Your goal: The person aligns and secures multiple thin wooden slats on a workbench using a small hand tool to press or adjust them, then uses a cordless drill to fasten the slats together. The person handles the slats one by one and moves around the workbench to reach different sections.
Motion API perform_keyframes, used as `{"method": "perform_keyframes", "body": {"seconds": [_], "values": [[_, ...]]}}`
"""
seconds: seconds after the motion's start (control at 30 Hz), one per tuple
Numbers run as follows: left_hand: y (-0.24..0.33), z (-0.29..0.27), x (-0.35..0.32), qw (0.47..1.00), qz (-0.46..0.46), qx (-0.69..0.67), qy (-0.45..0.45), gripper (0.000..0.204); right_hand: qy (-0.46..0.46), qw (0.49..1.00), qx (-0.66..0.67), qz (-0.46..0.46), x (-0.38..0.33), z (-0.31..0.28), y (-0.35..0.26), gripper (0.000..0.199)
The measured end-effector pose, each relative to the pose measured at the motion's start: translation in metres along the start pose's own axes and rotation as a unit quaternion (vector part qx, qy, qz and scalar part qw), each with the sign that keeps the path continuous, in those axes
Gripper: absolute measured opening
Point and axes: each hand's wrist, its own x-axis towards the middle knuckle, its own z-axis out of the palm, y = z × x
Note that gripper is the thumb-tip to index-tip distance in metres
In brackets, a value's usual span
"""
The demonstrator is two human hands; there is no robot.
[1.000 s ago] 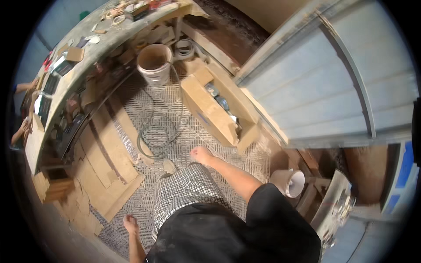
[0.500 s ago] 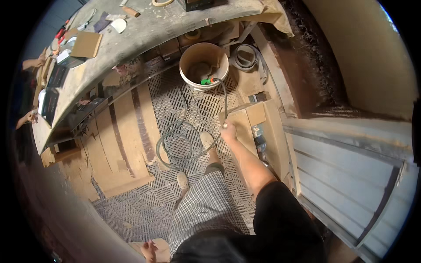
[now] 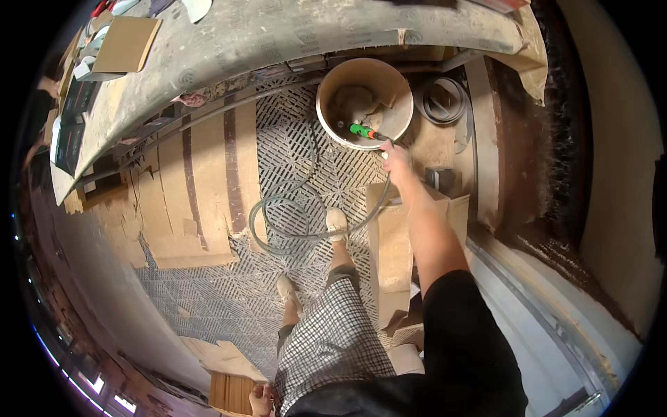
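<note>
My right hand (image 3: 397, 164) is closed on a dark hose (image 3: 381, 201), close behind the green and orange fitting (image 3: 364, 131) at its end. That fitting lies over the near inner side of a white bucket (image 3: 320, 115), whose inside is tan and stained. From my hand the hose runs down and lies in loose loops on the slatted floor mat (image 3: 292, 222), left of my foot. At the lower edge, my left hand (image 3: 261, 400) hangs beside my checked apron (image 3: 326, 333), fingers loosely curled and partly apart, with nothing visible in them.
A stained workbench (image 3: 278, 45) curves across the top, carrying a brown board (image 3: 126, 45). Flattened cardboard (image 3: 198, 187) covers the floor at left. Right of the bucket lies a coiled grey strap (image 3: 445, 101). A cardboard box (image 3: 392, 243) stands under my right forearm.
My right hand has moved forward, up to the bucket, with its grip nearer the green fitting. The fitting sits further inside the bucket. My view has shifted, and my left hand is closer to the apron.
</note>
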Motion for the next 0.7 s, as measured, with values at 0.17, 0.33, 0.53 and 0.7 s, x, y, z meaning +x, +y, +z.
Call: {"method": "perform_keyframes", "body": {"seconds": [0.17,0.33,0.53,0.7], "values": [[0.065,0.054,-0.027,0.996,0.084,-0.034,-0.017,0.024,-0.138,0.99,-0.006,-0.002,-0.055,0.037,-0.107,0.029],[0.076,0.085,-0.026,0.988,0.1,-0.116,-0.034,0.023,-0.191,0.977,-0.084,-0.049,-0.207,0.056,-0.101,0.033],[0.15,0.095,-0.021,0.945,0.126,-0.264,-0.148,0.042,-0.429,0.764,-0.378,-0.3,-0.429,0.095,-0.04,0.028],[0.168,0.076,-0.028,0.734,0.068,-0.589,-0.33,0.085,-0.668,0.502,-0.494,-0.24,-0.581,0.112,0.022,0.033]]}}
